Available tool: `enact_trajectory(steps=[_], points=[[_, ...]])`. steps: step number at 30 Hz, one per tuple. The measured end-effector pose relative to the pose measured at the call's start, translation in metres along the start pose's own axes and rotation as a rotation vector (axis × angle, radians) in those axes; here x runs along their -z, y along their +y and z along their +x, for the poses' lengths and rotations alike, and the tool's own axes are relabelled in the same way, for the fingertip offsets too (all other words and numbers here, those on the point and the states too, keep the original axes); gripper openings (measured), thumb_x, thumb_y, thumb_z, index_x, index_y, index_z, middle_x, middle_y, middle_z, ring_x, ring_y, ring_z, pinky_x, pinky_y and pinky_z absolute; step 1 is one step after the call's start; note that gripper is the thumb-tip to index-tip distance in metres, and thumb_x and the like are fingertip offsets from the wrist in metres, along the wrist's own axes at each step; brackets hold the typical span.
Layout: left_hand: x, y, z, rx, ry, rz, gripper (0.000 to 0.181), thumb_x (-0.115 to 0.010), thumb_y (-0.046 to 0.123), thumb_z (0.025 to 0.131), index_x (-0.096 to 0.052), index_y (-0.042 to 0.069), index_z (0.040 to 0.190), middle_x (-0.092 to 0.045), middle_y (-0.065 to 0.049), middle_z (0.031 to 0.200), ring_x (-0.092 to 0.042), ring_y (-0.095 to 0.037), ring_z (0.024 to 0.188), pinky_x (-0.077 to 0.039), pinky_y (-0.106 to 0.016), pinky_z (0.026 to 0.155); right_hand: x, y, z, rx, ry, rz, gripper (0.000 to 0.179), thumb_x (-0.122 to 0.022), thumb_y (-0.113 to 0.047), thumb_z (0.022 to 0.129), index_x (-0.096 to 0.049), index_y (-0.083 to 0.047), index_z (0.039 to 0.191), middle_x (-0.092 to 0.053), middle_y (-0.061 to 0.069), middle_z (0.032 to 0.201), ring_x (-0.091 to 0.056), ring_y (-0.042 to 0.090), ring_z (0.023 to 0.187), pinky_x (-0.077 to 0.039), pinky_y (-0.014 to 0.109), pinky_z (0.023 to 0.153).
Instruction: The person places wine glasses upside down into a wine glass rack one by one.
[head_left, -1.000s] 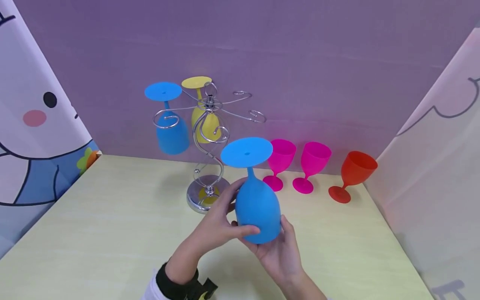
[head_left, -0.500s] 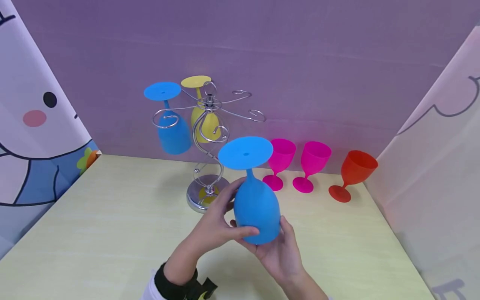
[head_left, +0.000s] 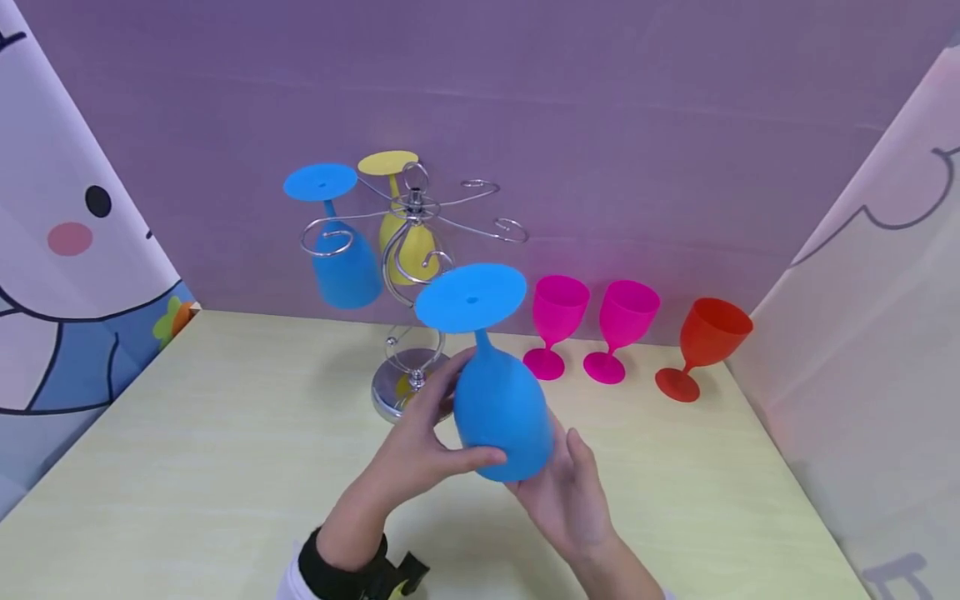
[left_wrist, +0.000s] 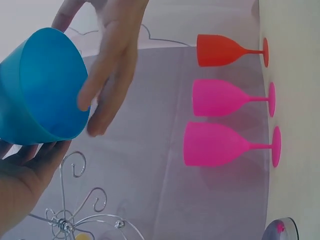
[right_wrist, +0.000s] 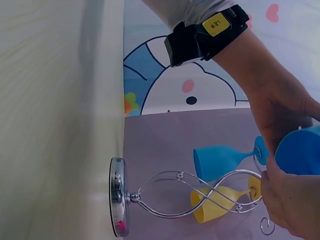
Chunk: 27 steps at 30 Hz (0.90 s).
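Observation:
A blue goblet (head_left: 502,417) is held upside down above the table, its round foot on top and its bowl tilted slightly. My left hand (head_left: 412,450) grips the bowl from the left, thumb across the front and fingers behind. At the bowl's lower right is my right hand (head_left: 566,492), its thumb off the goblet; in the left wrist view the extended fingers of the right hand (left_wrist: 112,60) lie by the rim. Behind stands a chrome wire goblet rack (head_left: 415,208). From its arms hang another blue goblet (head_left: 345,271) and a yellow goblet (head_left: 416,250), both upside down.
Two pink goblets (head_left: 560,308) (head_left: 628,315) and a red goblet (head_left: 712,333) stand upright along the table's (head_left: 225,442) back edge, right of the rack. A purple backdrop (head_left: 637,125) rises behind them. Two rack arms on the right (head_left: 510,229) carry no goblet.
The held blue goblet and my left hand have moved slightly left and up, towards the rack. My right thumb has come away from the bowl's side.

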<state>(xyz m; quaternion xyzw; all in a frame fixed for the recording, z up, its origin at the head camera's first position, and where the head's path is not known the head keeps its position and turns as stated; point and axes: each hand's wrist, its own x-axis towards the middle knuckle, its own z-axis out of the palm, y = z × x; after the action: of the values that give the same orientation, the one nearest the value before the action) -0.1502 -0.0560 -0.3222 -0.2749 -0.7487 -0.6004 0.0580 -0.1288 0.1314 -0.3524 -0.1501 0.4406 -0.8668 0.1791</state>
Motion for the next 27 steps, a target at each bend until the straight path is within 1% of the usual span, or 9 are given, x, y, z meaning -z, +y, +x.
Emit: enact_trajectory(steps=[3,7,10,14,16,18,22,25,27], points=[[0.004,0.0,0.0,0.009,0.029,0.019,0.089,-0.074,0.042,0.072,-0.024,0.021,0.142,-0.034,-0.011,0.142,-0.037,-0.033,0.125,-0.042,-0.054,0.093,0.003,-0.001,0.003,0.04,-0.006,-0.008,0.058,-0.018,-0.047,0.094,0.0,-0.022,0.144,-0.01,0.007,0.149,-0.02,0.033,0.133,-0.032,0.041,0.106],[0.012,-0.001,0.0,0.007,0.079,0.059,0.09,-0.074,0.043,0.072,-0.024,0.019,0.142,-0.035,-0.014,0.141,-0.037,-0.036,0.124,-0.043,-0.054,0.091,0.009,-0.003,0.006,0.107,-0.02,0.01,0.06,-0.021,-0.046,0.094,-0.003,-0.02,0.145,-0.014,0.009,0.149,-0.022,0.032,0.133,-0.031,0.04,0.106],[0.019,-0.002,-0.001,0.011,0.119,0.082,0.089,-0.074,0.04,0.073,-0.023,0.016,0.142,-0.034,-0.016,0.141,-0.036,-0.037,0.124,-0.043,-0.055,0.091,0.015,-0.006,0.007,0.166,-0.043,0.03,0.058,-0.022,-0.042,0.095,-0.007,-0.018,0.146,-0.017,0.011,0.149,-0.024,0.033,0.132,-0.032,0.041,0.106],[0.033,-0.002,-0.005,0.054,0.168,0.119,0.089,-0.075,0.031,0.074,-0.02,0.014,0.143,-0.032,-0.016,0.143,-0.034,-0.038,0.125,-0.041,-0.057,0.092,0.026,-0.013,0.007,0.225,-0.097,0.022,0.055,-0.022,-0.036,0.096,-0.009,-0.017,0.146,-0.017,0.015,0.149,-0.022,0.038,0.132,-0.031,0.043,0.106],[0.042,-0.001,-0.005,0.068,0.187,0.138,0.09,-0.075,0.026,0.075,-0.019,0.013,0.144,-0.03,-0.015,0.143,-0.033,-0.038,0.126,-0.039,-0.058,0.093,0.031,-0.018,0.007,0.249,-0.121,-0.019,0.053,-0.021,-0.034,0.097,-0.01,-0.017,0.146,-0.017,0.015,0.149,-0.021,0.038,0.132,-0.031,0.042,0.106],[0.052,-0.001,-0.004,0.063,0.205,0.165,0.09,-0.074,0.023,0.075,-0.017,0.014,0.144,-0.029,-0.014,0.144,-0.032,-0.037,0.127,-0.038,-0.059,0.094,0.037,-0.026,0.009,0.288,-0.162,-0.063,0.052,-0.019,-0.029,0.098,-0.009,-0.014,0.146,-0.017,0.016,0.149,-0.021,0.039,0.132,-0.031,0.042,0.106],[0.069,0.001,-0.001,0.067,0.231,0.217,0.09,-0.073,0.024,0.077,-0.016,0.016,0.145,-0.027,-0.014,0.145,-0.03,-0.036,0.128,-0.036,-0.059,0.096,0.048,-0.044,0.014,0.382,-0.23,-0.158,0.049,-0.019,-0.02,0.098,-0.009,-0.009,0.145,-0.018,0.017,0.148,-0.022,0.038,0.132,-0.031,0.041,0.106],[0.081,0.003,0.003,0.083,0.246,0.254,0.09,-0.073,0.026,0.077,-0.015,0.016,0.145,-0.027,-0.016,0.145,-0.03,-0.038,0.127,-0.037,-0.06,0.095,0.051,-0.06,0.016,0.428,-0.211,-0.242,0.051,-0.025,-0.018,0.097,-0.01,-0.009,0.145,-0.018,0.018,0.147,-0.023,0.036,0.132,-0.032,0.038,0.106],[0.088,0.003,0.005,0.087,0.252,0.275,0.091,-0.073,0.026,0.077,-0.014,0.016,0.145,-0.026,-0.017,0.145,-0.03,-0.039,0.127,-0.036,-0.061,0.094,0.053,-0.071,0.018,0.453,-0.172,-0.296,0.053,-0.03,-0.018,0.096,-0.012,-0.008,0.145,-0.018,0.018,0.146,-0.025,0.034,0.131,-0.034,0.036,0.104]])
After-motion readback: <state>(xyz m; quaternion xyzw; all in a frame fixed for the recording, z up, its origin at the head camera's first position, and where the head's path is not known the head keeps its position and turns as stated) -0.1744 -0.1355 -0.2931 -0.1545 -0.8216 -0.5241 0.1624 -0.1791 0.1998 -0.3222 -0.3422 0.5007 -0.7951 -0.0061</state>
